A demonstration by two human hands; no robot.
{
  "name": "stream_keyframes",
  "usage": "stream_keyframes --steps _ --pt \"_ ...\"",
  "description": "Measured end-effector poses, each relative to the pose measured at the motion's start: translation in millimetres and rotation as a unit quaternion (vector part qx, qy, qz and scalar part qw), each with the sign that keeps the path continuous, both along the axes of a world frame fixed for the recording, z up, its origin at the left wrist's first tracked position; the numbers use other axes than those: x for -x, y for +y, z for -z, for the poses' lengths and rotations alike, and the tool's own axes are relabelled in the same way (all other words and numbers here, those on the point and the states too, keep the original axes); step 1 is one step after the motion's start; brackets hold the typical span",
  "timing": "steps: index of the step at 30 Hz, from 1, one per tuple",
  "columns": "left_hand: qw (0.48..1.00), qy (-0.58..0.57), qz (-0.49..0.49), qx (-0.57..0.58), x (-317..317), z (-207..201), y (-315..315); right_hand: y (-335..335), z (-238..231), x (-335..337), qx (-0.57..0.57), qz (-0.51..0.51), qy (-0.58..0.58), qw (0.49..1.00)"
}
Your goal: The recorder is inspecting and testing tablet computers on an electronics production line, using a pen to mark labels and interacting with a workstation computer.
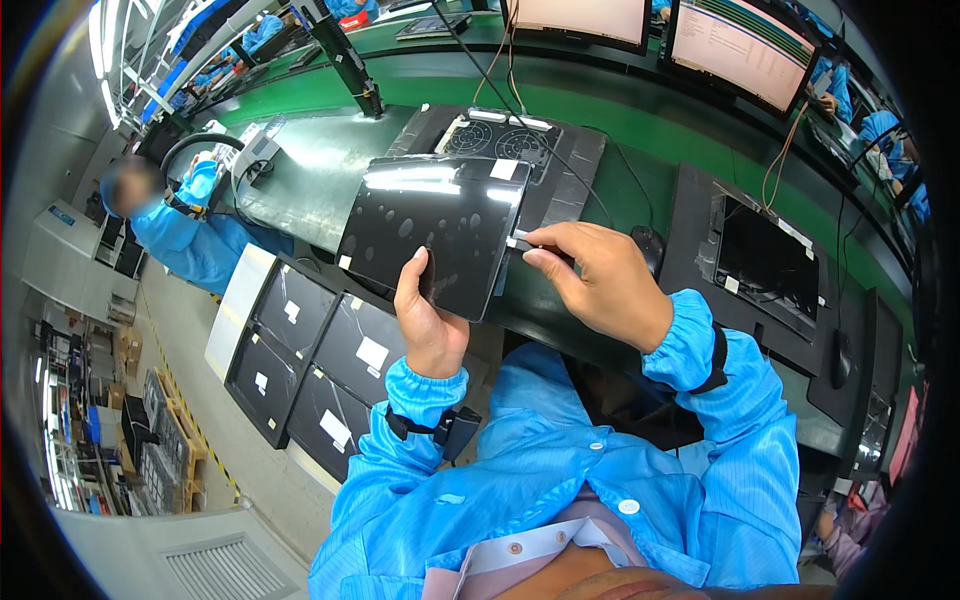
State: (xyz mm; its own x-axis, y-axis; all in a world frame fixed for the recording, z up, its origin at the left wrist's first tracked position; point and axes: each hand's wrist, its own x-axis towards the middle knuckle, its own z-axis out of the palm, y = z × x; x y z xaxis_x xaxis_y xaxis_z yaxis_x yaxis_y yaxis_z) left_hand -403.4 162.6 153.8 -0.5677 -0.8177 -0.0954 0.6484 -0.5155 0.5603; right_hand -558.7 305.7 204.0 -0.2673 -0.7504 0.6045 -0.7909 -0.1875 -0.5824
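Observation:
A black tablet (425, 235) with a glossy, smudged screen and small white stickers at its corners is tilted above the bench edge. My left hand (432, 325) grips its lower edge, thumb lying on the screen and the other fingers hidden beneath. At the tablet's right edge, my right hand (605, 280) pinches a small pale plug (518, 240) between thumb and forefinger. The plug's tip touches the edge; whether it sits in a port cannot be made out. Behind the tablet lies a dark fixture (500, 138) with two round fan-like patterns, partly covered.
A second tablet (765, 255) rests on a dark mat to the right, near two mice, one a black mouse (648, 248). Loose cables cross the green bench (320, 150). Lower left, a divided black tray (262, 345) holds labelled panels. Monitors (740, 55) stand behind; a co-worker (190, 235) sits left.

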Motion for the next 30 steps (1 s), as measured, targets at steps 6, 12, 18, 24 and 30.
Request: stream_keyframes --steps 6,12,18,24,30 --pt "1.0 0.0 0.013 -0.001 -0.9 -0.6 0.8 2.6 3.2 1.3 -0.017 0.008 -0.006 1.0" --pt "1.0 0.001 0.009 0.011 -0.2 -0.2 3.6 2.1 5.8 3.2 -0.002 0.001 -0.004 1.0" --pt "1.0 -0.004 0.007 0.021 1.2 0.8 4.3 5.2 4.9 6.1 -0.032 -0.004 0.0 0.999" --pt "1.0 -0.02 -0.007 0.023 2.8 2.9 5.1 6.3 5.0 7.1 -0.032 -0.003 0.0 0.999" --pt "0.996 -0.054 -0.035 0.064 4.8 6.9 7.4 6.9 5.0 6.5 -0.041 0.0 0.014 0.999"
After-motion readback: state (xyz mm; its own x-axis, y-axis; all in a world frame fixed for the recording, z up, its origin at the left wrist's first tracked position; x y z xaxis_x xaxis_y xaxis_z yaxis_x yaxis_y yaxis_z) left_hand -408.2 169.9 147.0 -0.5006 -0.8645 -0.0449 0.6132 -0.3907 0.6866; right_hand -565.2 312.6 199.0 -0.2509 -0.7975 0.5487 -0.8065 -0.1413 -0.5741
